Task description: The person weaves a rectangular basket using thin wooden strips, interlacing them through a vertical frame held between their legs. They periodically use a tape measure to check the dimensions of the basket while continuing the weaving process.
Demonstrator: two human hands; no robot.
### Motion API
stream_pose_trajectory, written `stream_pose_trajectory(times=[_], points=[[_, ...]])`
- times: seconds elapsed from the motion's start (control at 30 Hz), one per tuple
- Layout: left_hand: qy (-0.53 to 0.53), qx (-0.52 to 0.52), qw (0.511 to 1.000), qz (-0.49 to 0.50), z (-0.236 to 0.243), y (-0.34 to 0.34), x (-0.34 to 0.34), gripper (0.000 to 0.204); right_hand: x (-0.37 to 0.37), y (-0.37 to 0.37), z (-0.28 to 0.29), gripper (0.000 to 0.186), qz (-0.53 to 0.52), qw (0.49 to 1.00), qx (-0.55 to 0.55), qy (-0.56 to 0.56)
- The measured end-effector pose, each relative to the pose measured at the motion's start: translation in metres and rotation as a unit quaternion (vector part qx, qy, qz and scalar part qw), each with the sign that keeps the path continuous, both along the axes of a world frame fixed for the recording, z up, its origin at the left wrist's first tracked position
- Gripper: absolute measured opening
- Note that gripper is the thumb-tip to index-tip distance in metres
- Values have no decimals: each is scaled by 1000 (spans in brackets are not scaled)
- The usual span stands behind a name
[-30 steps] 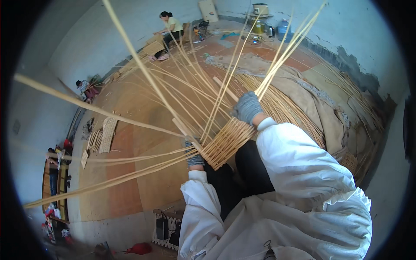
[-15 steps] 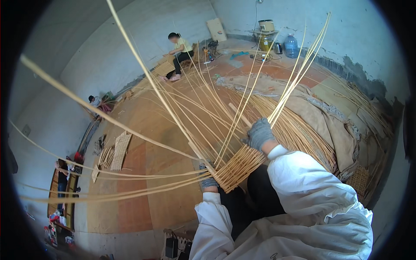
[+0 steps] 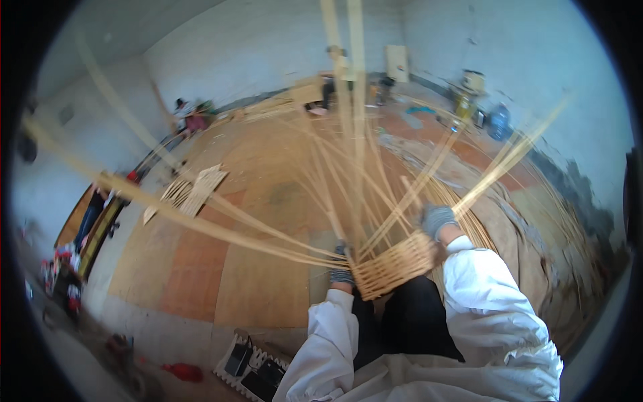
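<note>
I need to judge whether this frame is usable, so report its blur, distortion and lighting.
Head view: motion blur smears the long bamboo strips and the far room; the woven panel and both gloved hands, left hand and right hand, are soft but readable. Fisheye bends the walls, with a black rim at the corners. Light is even daylight, with no harsh glare.

Big bare room, pale plastered walls (image 3: 268,47), daylight. Floor (image 3: 254,281) w/ tan and orange-brown boards. Woven mat pieces (image 3: 194,191) flat on floor. Blue water jug (image 3: 499,122) near far wall. People sit at far edge.
</note>
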State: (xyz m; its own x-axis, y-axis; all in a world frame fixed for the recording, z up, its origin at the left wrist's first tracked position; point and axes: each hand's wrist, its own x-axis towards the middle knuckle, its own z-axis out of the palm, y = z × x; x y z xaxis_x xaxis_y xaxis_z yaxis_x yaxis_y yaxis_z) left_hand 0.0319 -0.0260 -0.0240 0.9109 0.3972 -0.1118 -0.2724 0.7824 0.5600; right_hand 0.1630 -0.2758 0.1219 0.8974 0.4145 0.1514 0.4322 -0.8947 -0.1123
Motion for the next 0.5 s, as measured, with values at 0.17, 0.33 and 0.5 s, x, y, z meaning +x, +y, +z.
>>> stream_pose_trajectory(times=[0.17,0.33,0.5], points=[[-68,26,997,8,-17,11,2,20,24,31,7,41,89,972,-211,52],[-101,-15,995,-14,-18,18,-12,24,-17,28,-1,41,4,994,-106,18],[-16,55,998,23,19,8,-15,30,-46,4,33,37,-42,995,-91,-7]])
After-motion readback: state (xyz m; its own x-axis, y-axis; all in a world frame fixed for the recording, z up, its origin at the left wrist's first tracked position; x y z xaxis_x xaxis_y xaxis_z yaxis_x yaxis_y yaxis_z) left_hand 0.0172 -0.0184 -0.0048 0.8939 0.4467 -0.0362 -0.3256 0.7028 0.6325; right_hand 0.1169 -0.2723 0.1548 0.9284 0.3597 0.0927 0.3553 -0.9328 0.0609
